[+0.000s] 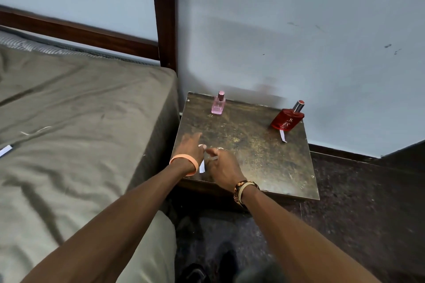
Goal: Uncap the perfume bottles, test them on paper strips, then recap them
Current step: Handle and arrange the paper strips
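We find both hands low over the near left corner of the small dark table [253, 156], which stands against the wall beside the bed [80, 110]. The right hand [222, 165] curls its fingers around a white paper strip [202, 167], pinching the upper end while the lower end hangs free towards the table edge; motion blur hides the exact grip. The left hand [189, 147] reaches forward with fingers stretched out and relaxed, its thumb almost meeting the right forefinger, and we judge it is there to steady or take the strip, not to hold anything. The 2 bottles stand well apart at the back of the table, out of the way of the hands: the pink bottle [218, 104] at the rear left and the red bottle [287, 119] at the rear right, both capped. A second strip [282, 136] lies at the red bottle's base, one end touching it, which we take as a way of pairing strip with scent. Another strip [5, 150] lies on the bed at the far left
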{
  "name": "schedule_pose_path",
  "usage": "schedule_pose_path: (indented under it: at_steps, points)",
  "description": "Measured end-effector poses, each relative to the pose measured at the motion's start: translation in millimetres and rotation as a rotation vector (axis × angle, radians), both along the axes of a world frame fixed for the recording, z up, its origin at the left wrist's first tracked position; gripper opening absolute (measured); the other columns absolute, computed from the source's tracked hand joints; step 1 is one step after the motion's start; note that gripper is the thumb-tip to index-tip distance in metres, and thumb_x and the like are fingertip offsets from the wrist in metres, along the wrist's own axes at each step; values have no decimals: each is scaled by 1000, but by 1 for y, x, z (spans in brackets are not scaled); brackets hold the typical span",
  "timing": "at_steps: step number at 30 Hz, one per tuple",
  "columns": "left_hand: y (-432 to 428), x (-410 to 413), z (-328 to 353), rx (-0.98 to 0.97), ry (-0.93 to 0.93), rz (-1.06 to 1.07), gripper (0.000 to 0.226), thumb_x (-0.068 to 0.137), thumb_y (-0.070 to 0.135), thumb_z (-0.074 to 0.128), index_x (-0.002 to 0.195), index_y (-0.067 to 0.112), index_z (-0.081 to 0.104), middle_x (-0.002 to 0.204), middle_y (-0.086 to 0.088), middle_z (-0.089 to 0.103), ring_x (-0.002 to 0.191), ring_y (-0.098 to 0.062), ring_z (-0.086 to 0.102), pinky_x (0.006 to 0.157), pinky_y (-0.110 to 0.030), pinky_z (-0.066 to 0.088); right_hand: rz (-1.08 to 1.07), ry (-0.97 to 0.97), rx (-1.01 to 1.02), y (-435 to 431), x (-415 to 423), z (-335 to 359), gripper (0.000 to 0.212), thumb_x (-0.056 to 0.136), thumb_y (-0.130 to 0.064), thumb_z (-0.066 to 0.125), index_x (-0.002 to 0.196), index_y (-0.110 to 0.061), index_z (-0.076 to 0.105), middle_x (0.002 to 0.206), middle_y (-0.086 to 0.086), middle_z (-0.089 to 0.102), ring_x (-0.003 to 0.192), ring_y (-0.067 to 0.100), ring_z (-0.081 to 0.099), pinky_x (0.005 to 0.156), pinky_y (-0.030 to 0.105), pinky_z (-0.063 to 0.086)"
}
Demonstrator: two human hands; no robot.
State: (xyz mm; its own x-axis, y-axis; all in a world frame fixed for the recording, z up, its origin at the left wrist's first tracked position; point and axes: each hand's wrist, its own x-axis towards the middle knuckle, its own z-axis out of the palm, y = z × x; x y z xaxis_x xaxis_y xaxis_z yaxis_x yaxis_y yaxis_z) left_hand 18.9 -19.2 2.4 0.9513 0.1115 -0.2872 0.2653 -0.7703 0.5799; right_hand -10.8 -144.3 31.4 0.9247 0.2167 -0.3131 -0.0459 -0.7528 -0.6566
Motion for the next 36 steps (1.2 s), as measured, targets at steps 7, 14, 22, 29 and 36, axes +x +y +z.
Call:
schedule_pose_path:
  at_steps: [7,14,22,29,36]
  points:
    - [1,8,-19,181,66,-140,51,93,19,49,142,23,34,136,-12,33,123,-33,44,97,-47,44,9,18,31,1,4,-32,40,91,-9,49,126,-20,64,110,3,72,101,21,66,89,42,54]
    - [-1,15,-29,180,-4,-88,26,90,21,58,116,25,56,126,-9,44,110,-31,54,87,-42,50,2,-36,85,-6,7,-36,38,92,-4,52,125,-18,67,104,4,74,96,20,66,85,38,53]
    - [-3,13,-30,138,-69,-43,6,90,20,59,95,23,60,115,-3,51,97,-24,59,76,-35,48,-123,-18,204,-11,5,-33,24,92,-9,58,111,-16,71,99,5,74,91,22,68,84,45,55]
    - [-19,3,-13,-519,-102,108,17,75,9,77,78,23,66,78,-2,70,76,-18,66,75,-36,57,-321,75,384,-32,2,-15,29,89,-20,71,117,-14,69,93,-3,75,78,5,68,73,26,54]
    - [-43,-19,43,-949,-6,243,20,72,-7,77,81,5,63,69,-9,58,62,-18,61,59,-28,59,-465,102,505,-70,-13,18,18,87,-16,74,104,-14,73,92,3,75,84,17,70,68,24,54]
